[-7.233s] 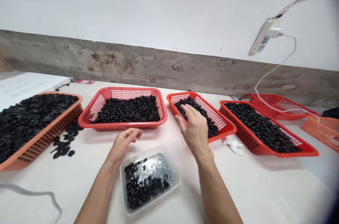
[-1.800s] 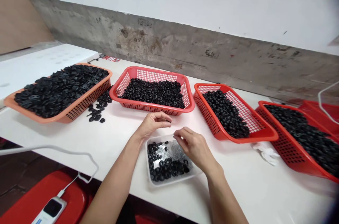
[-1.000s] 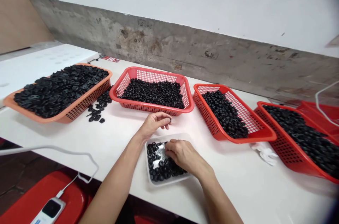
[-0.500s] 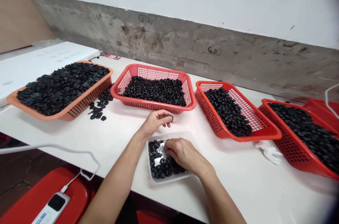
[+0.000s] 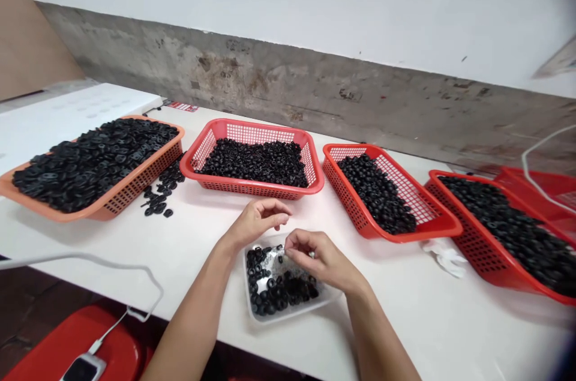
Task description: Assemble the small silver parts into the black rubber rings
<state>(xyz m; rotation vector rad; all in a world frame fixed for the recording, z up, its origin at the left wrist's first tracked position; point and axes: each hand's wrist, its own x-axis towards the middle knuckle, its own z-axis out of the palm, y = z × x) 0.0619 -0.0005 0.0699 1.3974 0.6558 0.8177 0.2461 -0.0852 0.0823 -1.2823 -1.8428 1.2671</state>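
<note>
A clear plastic tub [image 5: 288, 314] holds loose black rings and caps, with shiny small bits on its floor. Over its right side, my right hand [image 5: 317, 258] has thumb and forefinger pinched together; whatever lies between the tips is too small to make out. Just beyond the tub's far edge hovers my left hand [image 5: 258, 222], its fingers curled towards the thumb, and what they hold is hidden. Behind it stands a red basket [image 5: 252, 188] of small black rings.
An orange basket [image 5: 112, 204] heaped with flat black pieces stands left, beside scattered black pieces [image 5: 157, 204]. Two more red baskets, one near [image 5: 360, 213] and one further right [image 5: 486, 249], hold black parts. Crumpled tissue [image 5: 447, 258] lies between them. A white cable [image 5: 148, 276] crosses the front left.
My right hand has lifted out of the tub's contents, fingertips pinched. The black ring seen at my left fingertips is no longer visible. The camera view has shifted slightly.
</note>
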